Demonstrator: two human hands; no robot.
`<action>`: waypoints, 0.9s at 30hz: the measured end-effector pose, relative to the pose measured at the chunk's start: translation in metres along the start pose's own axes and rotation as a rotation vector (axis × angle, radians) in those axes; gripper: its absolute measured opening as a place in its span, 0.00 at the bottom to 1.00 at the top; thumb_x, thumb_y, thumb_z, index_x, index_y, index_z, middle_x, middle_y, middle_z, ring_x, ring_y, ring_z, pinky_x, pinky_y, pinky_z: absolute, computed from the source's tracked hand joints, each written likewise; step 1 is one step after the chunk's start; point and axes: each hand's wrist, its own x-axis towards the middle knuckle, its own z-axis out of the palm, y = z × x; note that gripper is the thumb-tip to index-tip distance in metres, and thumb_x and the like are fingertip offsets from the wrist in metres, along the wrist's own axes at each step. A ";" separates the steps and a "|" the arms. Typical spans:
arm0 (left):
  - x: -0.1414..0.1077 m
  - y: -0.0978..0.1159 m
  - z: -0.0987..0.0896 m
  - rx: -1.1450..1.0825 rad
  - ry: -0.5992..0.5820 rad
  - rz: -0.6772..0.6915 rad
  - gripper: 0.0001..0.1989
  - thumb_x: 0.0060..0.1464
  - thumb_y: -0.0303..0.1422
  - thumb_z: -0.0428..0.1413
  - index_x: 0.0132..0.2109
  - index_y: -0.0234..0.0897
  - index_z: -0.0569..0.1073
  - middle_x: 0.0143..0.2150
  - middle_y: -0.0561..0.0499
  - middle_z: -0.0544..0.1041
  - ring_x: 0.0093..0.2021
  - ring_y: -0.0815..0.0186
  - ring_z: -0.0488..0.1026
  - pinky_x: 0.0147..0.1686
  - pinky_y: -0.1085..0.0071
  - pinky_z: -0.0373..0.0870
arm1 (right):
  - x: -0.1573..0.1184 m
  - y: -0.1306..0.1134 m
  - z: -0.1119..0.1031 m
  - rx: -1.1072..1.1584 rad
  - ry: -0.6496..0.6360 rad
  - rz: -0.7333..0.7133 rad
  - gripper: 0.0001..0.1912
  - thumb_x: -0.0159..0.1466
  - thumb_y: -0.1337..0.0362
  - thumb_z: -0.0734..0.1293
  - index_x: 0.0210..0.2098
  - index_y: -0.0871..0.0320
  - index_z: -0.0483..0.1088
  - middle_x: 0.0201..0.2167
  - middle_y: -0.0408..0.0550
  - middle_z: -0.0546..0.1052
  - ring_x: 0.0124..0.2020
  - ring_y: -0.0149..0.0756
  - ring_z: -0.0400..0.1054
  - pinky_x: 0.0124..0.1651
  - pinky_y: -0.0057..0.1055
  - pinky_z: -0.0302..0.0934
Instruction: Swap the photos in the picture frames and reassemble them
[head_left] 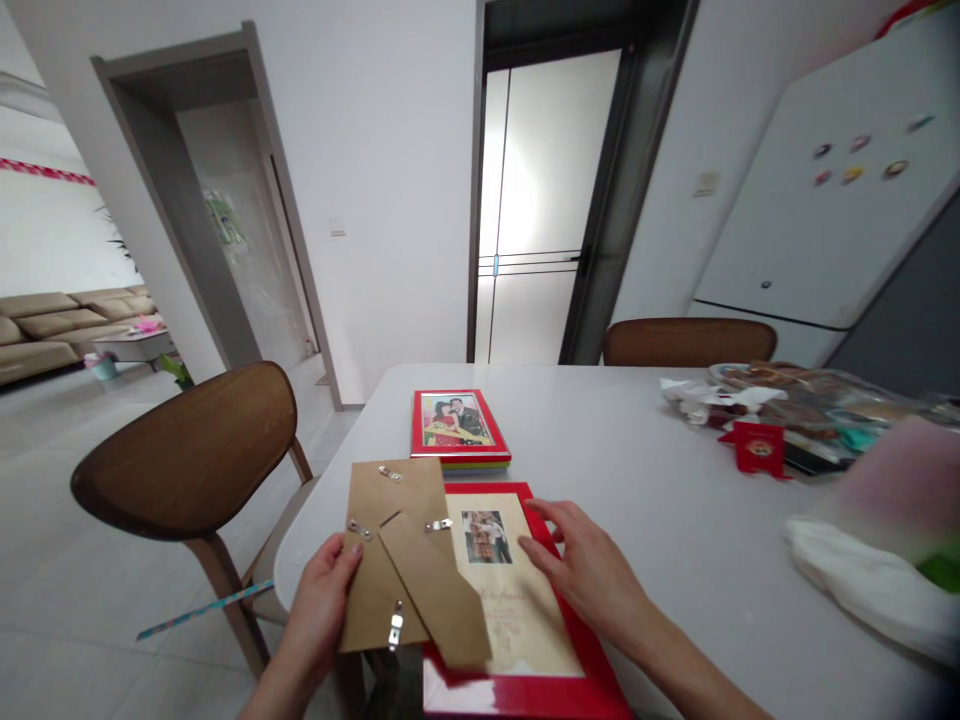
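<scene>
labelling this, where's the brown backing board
The brown backing board is left of centre in the head view, in the left hand, overlapping the nearer red frame.

Matt, board-like backing [375,585] with shiny metal clips [396,626], glossy red picture frame [536,696]

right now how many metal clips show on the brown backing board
4: top clip, left clip, right clip and bottom clip; the stand flap could hide more.

White walls [390,180]; pale, brightly lit door [547,190] in dark frame [651,120]. Wooden chair [195,450] stands left of white counter [600,440]. Tiled floor [67,530]; beige sofa [60,325] far left.
</scene>
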 end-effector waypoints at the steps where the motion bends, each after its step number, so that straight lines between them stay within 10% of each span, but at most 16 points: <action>1: 0.002 -0.002 -0.012 0.023 0.018 -0.014 0.14 0.46 0.41 0.48 0.35 0.35 0.65 0.25 0.52 0.76 0.26 0.62 0.74 0.24 0.71 0.67 | 0.001 0.010 0.002 -0.058 -0.011 0.067 0.21 0.54 0.59 0.58 0.47 0.59 0.61 0.42 0.53 0.68 0.40 0.40 0.64 0.42 0.35 0.57; 7: 0.014 -0.014 -0.050 0.257 0.114 -0.019 0.14 0.42 0.39 0.51 0.35 0.33 0.67 0.22 0.50 0.74 0.24 0.58 0.73 0.25 0.65 0.69 | 0.003 0.032 0.013 -0.123 -0.090 0.141 0.27 0.50 0.67 0.58 0.51 0.61 0.57 0.40 0.54 0.71 0.39 0.41 0.65 0.40 0.33 0.56; 10: 0.016 -0.010 -0.047 0.407 0.224 0.088 0.21 0.39 0.36 0.53 0.43 0.31 0.65 0.35 0.44 0.74 0.39 0.50 0.71 0.40 0.52 0.64 | 0.005 0.027 0.008 0.044 -0.059 0.236 0.28 0.48 0.70 0.58 0.50 0.65 0.57 0.36 0.56 0.73 0.36 0.42 0.67 0.39 0.35 0.58; 14: -0.001 0.005 -0.004 0.517 0.250 0.328 0.24 0.43 0.34 0.52 0.50 0.34 0.61 0.55 0.42 0.60 0.58 0.54 0.51 0.56 0.54 0.45 | 0.003 0.015 -0.004 0.804 -0.138 0.488 0.34 0.51 0.67 0.57 0.56 0.59 0.43 0.32 0.51 0.75 0.28 0.39 0.70 0.32 0.36 0.62; 17: -0.026 0.013 0.052 0.600 0.006 0.536 0.25 0.44 0.34 0.53 0.51 0.35 0.61 0.55 0.42 0.62 0.56 0.55 0.56 0.54 0.55 0.53 | -0.002 0.003 -0.011 1.190 -0.150 0.543 0.37 0.51 0.66 0.61 0.57 0.51 0.40 0.30 0.46 0.76 0.27 0.39 0.71 0.32 0.37 0.63; 22: -0.052 0.020 0.119 0.727 -0.286 0.858 0.32 0.40 0.33 0.57 0.54 0.29 0.58 0.54 0.34 0.62 0.53 0.50 0.59 0.47 0.53 0.63 | -0.008 -0.011 -0.020 1.290 -0.138 0.457 0.40 0.49 0.65 0.65 0.57 0.49 0.41 0.33 0.45 0.76 0.28 0.36 0.71 0.33 0.33 0.64; 27: -0.054 0.032 0.110 0.670 -0.193 1.020 0.26 0.46 0.23 0.47 0.55 0.33 0.54 0.39 0.42 0.73 0.38 0.60 0.70 0.34 0.65 0.71 | -0.001 0.007 -0.018 1.059 -0.135 0.417 0.39 0.48 0.64 0.65 0.56 0.54 0.45 0.29 0.43 0.75 0.22 0.29 0.67 0.24 0.25 0.60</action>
